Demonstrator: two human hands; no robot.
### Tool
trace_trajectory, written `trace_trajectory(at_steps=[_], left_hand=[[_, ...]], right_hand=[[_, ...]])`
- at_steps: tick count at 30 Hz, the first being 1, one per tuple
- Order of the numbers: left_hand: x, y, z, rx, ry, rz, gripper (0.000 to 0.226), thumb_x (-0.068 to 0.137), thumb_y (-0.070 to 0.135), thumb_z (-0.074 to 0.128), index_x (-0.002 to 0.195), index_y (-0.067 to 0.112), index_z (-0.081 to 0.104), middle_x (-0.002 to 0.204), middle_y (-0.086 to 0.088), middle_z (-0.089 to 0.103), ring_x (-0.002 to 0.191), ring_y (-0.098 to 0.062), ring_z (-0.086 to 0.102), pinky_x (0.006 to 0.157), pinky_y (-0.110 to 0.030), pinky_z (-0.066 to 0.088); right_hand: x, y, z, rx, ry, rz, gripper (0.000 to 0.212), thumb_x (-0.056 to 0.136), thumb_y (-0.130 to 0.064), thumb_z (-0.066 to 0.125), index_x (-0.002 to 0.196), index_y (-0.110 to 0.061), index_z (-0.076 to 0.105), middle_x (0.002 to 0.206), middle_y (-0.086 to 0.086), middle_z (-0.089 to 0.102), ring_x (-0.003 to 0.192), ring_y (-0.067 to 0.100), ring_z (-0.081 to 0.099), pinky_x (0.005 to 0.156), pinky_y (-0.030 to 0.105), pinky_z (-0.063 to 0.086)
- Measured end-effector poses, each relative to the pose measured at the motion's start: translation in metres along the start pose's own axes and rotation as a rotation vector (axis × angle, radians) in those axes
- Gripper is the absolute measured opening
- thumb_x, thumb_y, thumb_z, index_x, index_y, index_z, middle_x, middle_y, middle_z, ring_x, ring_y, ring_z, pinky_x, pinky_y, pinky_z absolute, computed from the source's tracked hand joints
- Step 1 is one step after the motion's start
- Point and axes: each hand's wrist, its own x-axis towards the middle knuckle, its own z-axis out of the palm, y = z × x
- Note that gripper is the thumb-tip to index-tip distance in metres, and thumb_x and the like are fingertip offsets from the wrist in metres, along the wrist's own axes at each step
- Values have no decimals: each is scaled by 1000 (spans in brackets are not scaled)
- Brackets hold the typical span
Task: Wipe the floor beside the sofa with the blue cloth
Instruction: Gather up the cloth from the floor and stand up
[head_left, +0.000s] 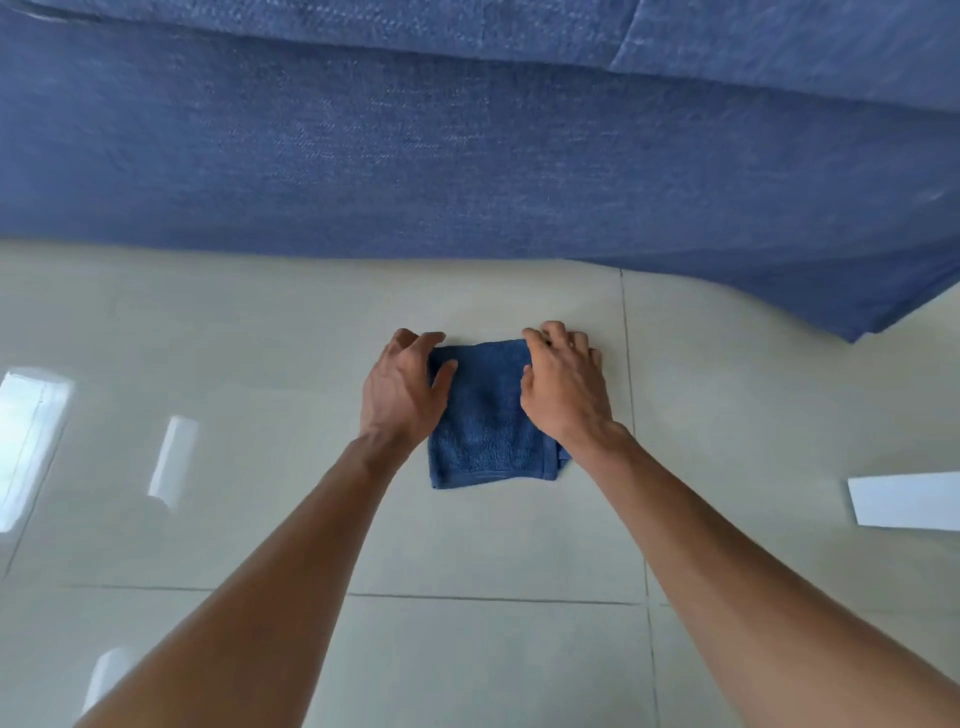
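A folded blue cloth (483, 415) lies flat on the glossy beige tile floor (249, 332), a short way in front of the blue sofa (415, 145). My left hand (402, 387) rests on the cloth's left edge with fingers spread and curled over its far corner. On the cloth's right side my right hand (563, 387) presses down, fingers bent over the far edge. Both palms cover parts of the cloth, so its side edges are partly hidden. Whether either hand truly pinches the cloth I cannot tell; both lie on it.
The sofa's fabric base runs across the whole top of the view and juts forward at the right (857, 306). A white flat object (906, 501) lies on the floor at the right edge. Window reflections shine on the tiles at the left.
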Motion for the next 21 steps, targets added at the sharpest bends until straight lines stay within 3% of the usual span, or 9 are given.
trace_trajectory(at_steps=[4,8,10,12,14,18,21], left_hand=[[12,16,-3,-21,-57,-175,32,93,26,61,122,17,69,115,-12,69,102,-32,66,84,-38,54],[6,28,-25,62,-149,-215,24,92,29,64,111,18,74,112,-8,72,97,-30,67,76,-33,52],[-2,39,-42,76,-154,-200,25,91,34,66,111,21,74,112,-5,71,100,-28,67,78,-33,52],[-15,52,-62,91,-156,-173,22,91,33,67,108,21,73,111,-4,72,99,-27,67,76,-32,50],[-31,68,-88,98,-164,-160,18,90,30,67,104,20,73,108,-3,73,96,-28,68,75,-32,52],[-77,115,-166,129,-230,-121,11,88,25,65,93,21,74,95,-3,76,86,-28,70,72,-33,56],[-113,159,-234,112,-174,-78,9,86,23,66,88,21,74,88,-3,75,83,-28,70,68,-32,53]], right_hand=[[8,-2,-3,-59,28,-101,37,92,-16,60,128,-13,54,125,8,55,114,30,49,98,41,38],[9,-3,-20,-92,-7,-121,30,92,-10,64,121,-12,55,119,7,59,110,28,55,97,39,41],[3,-3,-38,-59,-42,-133,27,92,-3,62,117,-9,54,112,7,61,97,27,61,85,36,46],[-10,-4,-61,-40,-56,-126,23,93,3,59,112,-8,53,92,7,63,74,26,59,68,34,43],[-29,-8,-90,-37,-51,-111,22,93,3,57,110,-10,54,75,5,58,63,25,53,64,34,39],[-84,-15,-173,31,-97,-108,17,93,-5,55,106,-15,56,92,11,69,82,34,63,70,32,34],[-124,-20,-248,82,-29,-151,22,95,-12,54,115,-21,58,97,10,71,93,36,63,73,31,35]])
